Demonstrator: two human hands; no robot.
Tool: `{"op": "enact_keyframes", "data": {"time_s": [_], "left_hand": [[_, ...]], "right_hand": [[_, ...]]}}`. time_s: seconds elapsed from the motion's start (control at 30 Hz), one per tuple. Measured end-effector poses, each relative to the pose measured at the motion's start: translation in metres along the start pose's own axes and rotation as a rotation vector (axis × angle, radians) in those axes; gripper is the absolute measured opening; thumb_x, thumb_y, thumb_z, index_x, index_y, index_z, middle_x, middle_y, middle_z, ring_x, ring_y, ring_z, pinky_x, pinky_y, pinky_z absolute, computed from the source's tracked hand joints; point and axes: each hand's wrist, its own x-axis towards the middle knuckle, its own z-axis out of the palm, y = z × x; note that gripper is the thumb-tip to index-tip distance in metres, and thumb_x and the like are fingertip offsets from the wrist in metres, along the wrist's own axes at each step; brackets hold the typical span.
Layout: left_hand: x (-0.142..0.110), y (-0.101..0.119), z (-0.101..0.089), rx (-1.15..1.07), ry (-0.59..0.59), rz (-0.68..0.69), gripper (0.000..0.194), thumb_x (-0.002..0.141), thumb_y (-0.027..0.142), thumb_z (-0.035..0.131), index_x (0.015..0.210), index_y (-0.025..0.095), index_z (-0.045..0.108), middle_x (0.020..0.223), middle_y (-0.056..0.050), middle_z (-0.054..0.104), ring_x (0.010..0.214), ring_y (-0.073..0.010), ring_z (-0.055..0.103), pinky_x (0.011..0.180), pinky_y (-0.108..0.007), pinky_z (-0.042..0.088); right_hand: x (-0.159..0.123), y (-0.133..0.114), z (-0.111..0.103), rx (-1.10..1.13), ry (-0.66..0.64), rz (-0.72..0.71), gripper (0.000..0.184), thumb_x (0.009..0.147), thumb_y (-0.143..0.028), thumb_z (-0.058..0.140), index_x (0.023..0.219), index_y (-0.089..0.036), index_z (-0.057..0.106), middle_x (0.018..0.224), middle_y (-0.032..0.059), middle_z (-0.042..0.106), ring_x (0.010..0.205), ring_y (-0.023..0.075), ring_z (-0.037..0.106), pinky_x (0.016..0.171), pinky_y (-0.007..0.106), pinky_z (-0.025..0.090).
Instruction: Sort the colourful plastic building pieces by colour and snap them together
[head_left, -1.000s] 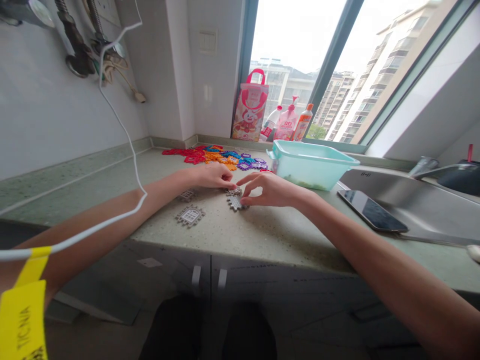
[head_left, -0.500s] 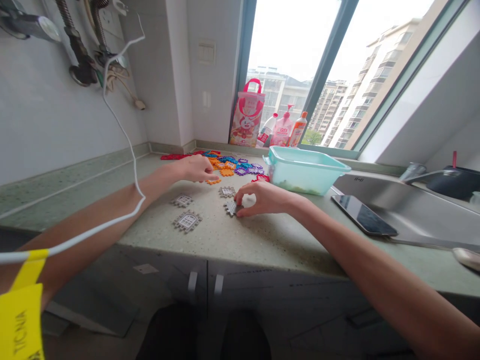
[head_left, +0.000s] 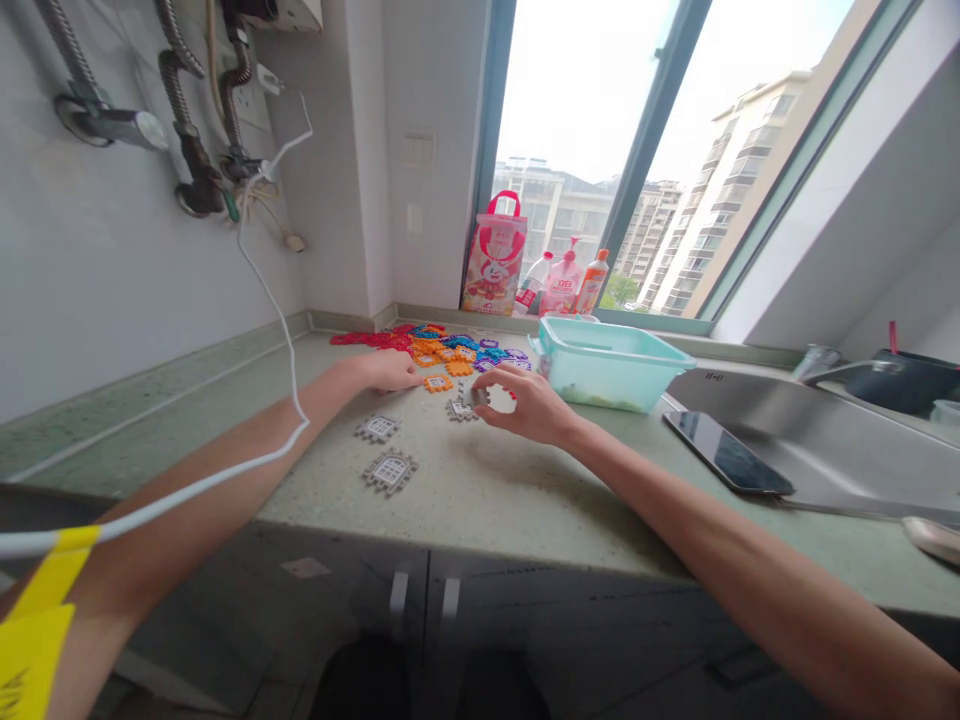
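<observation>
My right hand [head_left: 529, 402] pinches a grey interlocking puzzle tile [head_left: 475, 395] between thumb and fingers. The tile is tilted, just above another grey tile [head_left: 459, 410]; whether they touch I cannot tell. My left hand [head_left: 390, 370] rests low over the counter, its fingers curled together and nothing visible in them. Its fingertips are beside an orange tile [head_left: 437, 384]. Two more grey tiles with white window patterns lie flat nearer the front: a smaller-looking tile [head_left: 378, 428] and a larger-looking tile [head_left: 390, 471]. Behind my hands spreads a pile of colored tiles [head_left: 427, 350].
A mint plastic tub [head_left: 615, 350] stands right of the pile. Beyond it are bottles [head_left: 562, 285] and a pink bag [head_left: 495, 265] by the window. A phone [head_left: 727, 452] lies at the sink's [head_left: 840, 450] edge. A white cable [head_left: 281, 320] hangs across my left forearm.
My right hand has raised the grey tile off the counter, over the neighboring grey tile. My left hand has drawn back slightly from the orange tile, which shows fully now. The view has tilted upward.
</observation>
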Motion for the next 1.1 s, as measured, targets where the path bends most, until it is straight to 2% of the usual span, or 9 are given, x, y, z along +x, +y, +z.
{"op": "enact_keyframes", "data": {"time_s": [0.27,0.43,0.57,0.67,0.8,0.9,0.97,1.03,1.1], "left_hand": [[0.005,-0.003,0.005,0.018,0.048,0.042,0.038,0.093,0.047,0.053,0.081,0.019,0.077,0.081,-0.010,0.075,0.073,-0.0240,0.064,0.067,-0.031,0.042],[0.005,-0.004,0.006,-0.008,0.069,0.044,0.035,0.091,0.046,0.058,0.078,0.020,0.077,0.080,-0.010,0.075,0.072,-0.0237,0.064,0.070,-0.031,0.044],[0.005,-0.004,0.006,0.000,0.087,0.041,0.037,0.092,0.047,0.057,0.081,0.020,0.079,0.086,-0.011,0.077,0.077,-0.0247,0.066,0.071,-0.031,0.044],[0.004,-0.003,0.006,0.011,0.088,0.040,0.039,0.095,0.047,0.055,0.082,0.019,0.079,0.089,-0.012,0.077,0.079,-0.0250,0.067,0.070,-0.031,0.044],[0.003,-0.003,0.006,0.051,0.087,0.052,0.041,0.096,0.048,0.051,0.084,0.020,0.079,0.090,-0.011,0.077,0.080,-0.0246,0.067,0.070,-0.030,0.045],[0.003,-0.003,0.006,0.061,0.091,0.061,0.042,0.096,0.049,0.050,0.084,0.020,0.079,0.089,-0.010,0.077,0.081,-0.0242,0.067,0.072,-0.030,0.045],[0.002,-0.003,0.006,0.053,0.090,0.062,0.042,0.095,0.049,0.050,0.083,0.020,0.078,0.087,-0.009,0.076,0.079,-0.0237,0.066,0.072,-0.030,0.044],[0.003,-0.004,0.006,0.043,0.088,0.066,0.041,0.094,0.049,0.051,0.082,0.021,0.077,0.085,-0.009,0.075,0.078,-0.0236,0.065,0.072,-0.030,0.044],[0.004,-0.005,0.007,0.040,0.090,0.062,0.041,0.094,0.049,0.051,0.080,0.021,0.076,0.084,-0.009,0.075,0.077,-0.0234,0.065,0.071,-0.030,0.043]], "right_hand": [[-0.002,0.015,0.024,0.068,-0.208,0.004,0.023,0.100,-0.028,0.071,0.123,-0.024,0.068,0.117,0.0073,0.071,0.109,0.0237,0.068,0.100,0.036,0.051],[-0.002,0.011,0.019,0.098,-0.208,0.025,0.023,0.090,-0.023,0.077,0.112,-0.024,0.071,0.110,0.0037,0.074,0.100,0.0221,0.069,0.094,0.034,0.052],[-0.003,0.003,0.007,-0.025,-0.199,-0.044,0.030,0.079,-0.019,0.082,0.108,-0.023,0.073,0.104,0.0042,0.074,0.093,0.0236,0.069,0.088,0.034,0.054],[-0.004,0.004,-0.011,-0.119,-0.105,-0.130,0.029,0.080,-0.021,0.079,0.108,-0.024,0.072,0.103,0.0054,0.074,0.095,0.0247,0.068,0.090,0.036,0.054],[-0.004,0.020,-0.049,-0.255,0.217,-0.130,0.025,0.087,-0.026,0.070,0.112,-0.025,0.070,0.114,0.0061,0.074,0.101,0.0258,0.069,0.096,0.039,0.052],[-0.006,0.041,-0.078,-0.383,0.508,0.027,0.021,0.092,-0.033,0.066,0.111,-0.025,0.070,0.111,0.0067,0.075,0.100,0.0273,0.070,0.095,0.041,0.052],[-0.009,0.054,-0.091,-0.469,0.631,0.162,0.023,0.093,-0.037,0.064,0.110,-0.024,0.071,0.105,0.0073,0.075,0.097,0.0288,0.070,0.092,0.042,0.052],[-0.013,0.064,-0.097,-0.538,0.654,0.282,0.025,0.094,-0.040,0.063,0.110,-0.024,0.072,0.102,0.0078,0.076,0.096,0.0301,0.070,0.088,0.042,0.052],[-0.017,0.070,-0.096,-0.586,0.594,0.402,0.028,0.095,-0.043,0.063,0.111,-0.024,0.074,0.101,0.0081,0.077,0.094,0.0311,0.071,0.085,0.042,0.052]]}}
